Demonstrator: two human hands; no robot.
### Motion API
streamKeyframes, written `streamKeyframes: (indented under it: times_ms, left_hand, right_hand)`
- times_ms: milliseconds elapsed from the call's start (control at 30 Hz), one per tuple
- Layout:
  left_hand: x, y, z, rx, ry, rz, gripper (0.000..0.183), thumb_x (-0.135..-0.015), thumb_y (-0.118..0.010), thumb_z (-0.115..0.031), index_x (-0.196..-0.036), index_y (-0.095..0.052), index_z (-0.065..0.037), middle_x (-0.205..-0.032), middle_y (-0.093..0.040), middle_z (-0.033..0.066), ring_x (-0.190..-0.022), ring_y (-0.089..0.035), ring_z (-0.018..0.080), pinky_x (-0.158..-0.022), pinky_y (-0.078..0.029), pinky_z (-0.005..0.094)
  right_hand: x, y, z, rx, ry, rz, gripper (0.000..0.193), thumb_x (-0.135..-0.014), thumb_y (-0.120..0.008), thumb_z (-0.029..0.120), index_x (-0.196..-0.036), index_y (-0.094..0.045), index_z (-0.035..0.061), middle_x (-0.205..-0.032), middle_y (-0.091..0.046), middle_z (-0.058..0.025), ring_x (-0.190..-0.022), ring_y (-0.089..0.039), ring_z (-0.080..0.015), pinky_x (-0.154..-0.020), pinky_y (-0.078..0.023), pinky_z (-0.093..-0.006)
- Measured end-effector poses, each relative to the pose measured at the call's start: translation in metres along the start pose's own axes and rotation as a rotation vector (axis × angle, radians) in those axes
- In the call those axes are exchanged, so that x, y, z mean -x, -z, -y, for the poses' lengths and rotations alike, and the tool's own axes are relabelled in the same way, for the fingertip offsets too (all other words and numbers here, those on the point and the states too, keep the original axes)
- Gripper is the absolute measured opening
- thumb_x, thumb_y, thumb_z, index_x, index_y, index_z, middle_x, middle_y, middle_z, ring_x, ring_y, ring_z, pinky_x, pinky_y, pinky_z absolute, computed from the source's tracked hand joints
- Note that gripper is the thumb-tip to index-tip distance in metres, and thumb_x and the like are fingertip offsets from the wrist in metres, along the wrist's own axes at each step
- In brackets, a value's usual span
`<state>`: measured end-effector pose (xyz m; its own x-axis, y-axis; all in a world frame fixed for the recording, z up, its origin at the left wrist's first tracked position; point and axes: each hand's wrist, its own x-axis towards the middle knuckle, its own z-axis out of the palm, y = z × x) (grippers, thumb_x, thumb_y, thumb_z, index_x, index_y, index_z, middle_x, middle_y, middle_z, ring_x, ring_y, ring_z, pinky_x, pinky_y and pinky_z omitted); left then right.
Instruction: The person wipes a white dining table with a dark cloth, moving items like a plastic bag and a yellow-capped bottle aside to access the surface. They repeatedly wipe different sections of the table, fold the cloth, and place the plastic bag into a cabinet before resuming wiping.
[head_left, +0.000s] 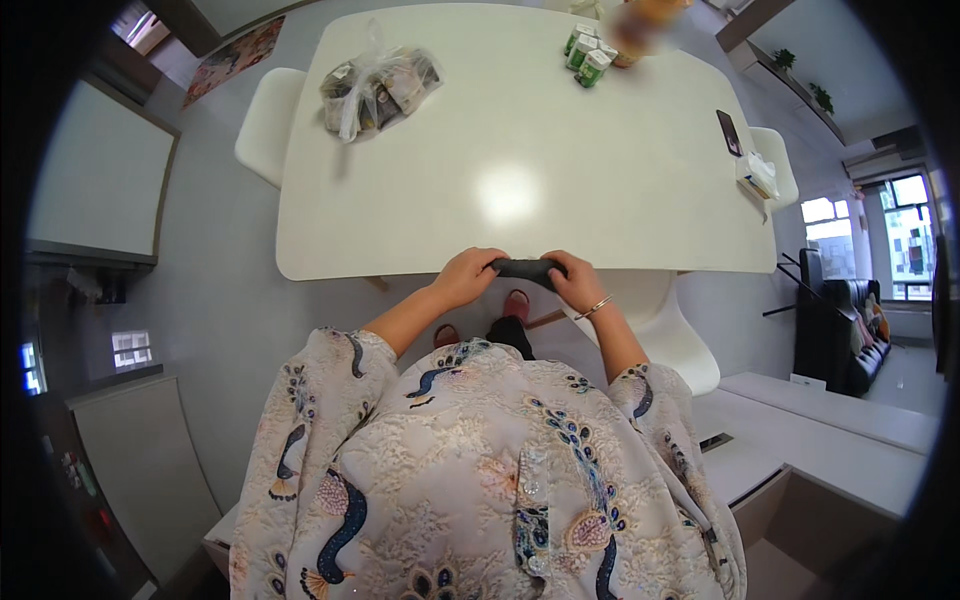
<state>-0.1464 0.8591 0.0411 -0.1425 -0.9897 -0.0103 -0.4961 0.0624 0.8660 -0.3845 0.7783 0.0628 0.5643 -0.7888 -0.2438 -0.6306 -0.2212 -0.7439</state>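
Note:
A dark grey piece of cloth (525, 269), bunched or rolled into a short strip, is stretched between my hands at the near edge of the white table (440, 210). My left hand (470, 278) is closed on its left end. At the other end my right hand (576, 284), with a bangle on the wrist, grips it too. What kind of cloth item it is I cannot tell, as both ends are hidden in my fingers.
A clear plastic bag (380, 90) of packets lies at the table's far left. Several green-and-white containers (590, 55) stand far right, near a blurred orange-brown shape (645, 28). A phone (729, 133) and a tissue pack (757, 178) lie at the right edge. White chairs (270, 125) flank the table; an open drawer (790, 540) is behind me.

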Motion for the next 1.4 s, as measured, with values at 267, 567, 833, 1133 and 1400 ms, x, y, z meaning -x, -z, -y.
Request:
streamKeyframes:
  times_ms: [267,567,833,1133,1400]
  left_hand:
    - [-0.052,-0.018,-0.001,-0.239,0.225,-0.197,0.041,-0.084,-0.060,-0.013,-0.125,-0.054,-0.009,-0.100,-0.063,0.0160,-0.092,-0.061,0.0351,-0.080,-0.051,0.0443]
    - [-0.047,-0.034,0.009,-0.410,0.263,-0.195,0.048,-0.083,-0.063,-0.013,-0.129,-0.049,-0.012,-0.104,-0.055,0.0140,-0.094,-0.059,0.0328,-0.078,-0.051,0.0452]
    - [-0.079,-0.019,0.006,-0.482,0.353,-0.168,0.041,-0.082,-0.065,-0.013,-0.123,-0.056,-0.013,-0.103,-0.055,0.0131,-0.093,-0.059,0.0318,-0.077,-0.051,0.0422]
    - [-0.063,-0.028,0.002,-0.461,0.327,-0.136,0.038,-0.079,-0.065,-0.014,-0.117,-0.058,-0.012,-0.102,-0.055,0.0133,-0.092,-0.060,0.0326,-0.076,-0.052,0.0430]
    - [-0.066,-0.025,0.006,-0.446,0.302,-0.109,0.037,-0.079,-0.065,-0.013,-0.115,-0.058,-0.013,-0.101,-0.056,0.0136,-0.090,-0.061,0.0334,-0.076,-0.052,0.0445]
  right_hand:
    - [-0.057,0.001,-0.017,0.343,0.081,-0.358,0.038,-0.079,-0.067,0.013,-0.117,-0.062,0.0097,-0.106,-0.065,-0.0158,-0.100,-0.062,-0.0322,-0.087,-0.050,-0.0407]
    - [-0.047,-0.037,-0.040,0.494,0.282,-0.203,0.045,-0.083,-0.065,0.022,-0.127,-0.057,0.0135,-0.139,-0.047,-0.0104,-0.129,-0.040,-0.0317,-0.106,-0.033,-0.0441]
    - [-0.096,-0.010,-0.018,0.525,0.223,-0.116,0.048,-0.078,-0.070,0.021,-0.123,-0.057,0.0140,-0.128,-0.053,-0.0070,-0.120,-0.046,-0.0275,-0.097,-0.039,-0.0424]
    - [-0.077,0.000,-0.001,0.540,0.098,-0.016,0.057,-0.073,-0.076,0.028,-0.123,-0.053,0.0130,-0.121,-0.055,-0.0098,-0.115,-0.050,-0.0287,-0.091,-0.045,-0.0438]
    - [-0.104,0.006,0.014,0.698,-0.034,0.217,0.060,-0.070,-0.079,0.034,-0.119,-0.053,0.0113,-0.116,-0.055,-0.0122,-0.112,-0.053,-0.0312,-0.088,-0.049,-0.0442]
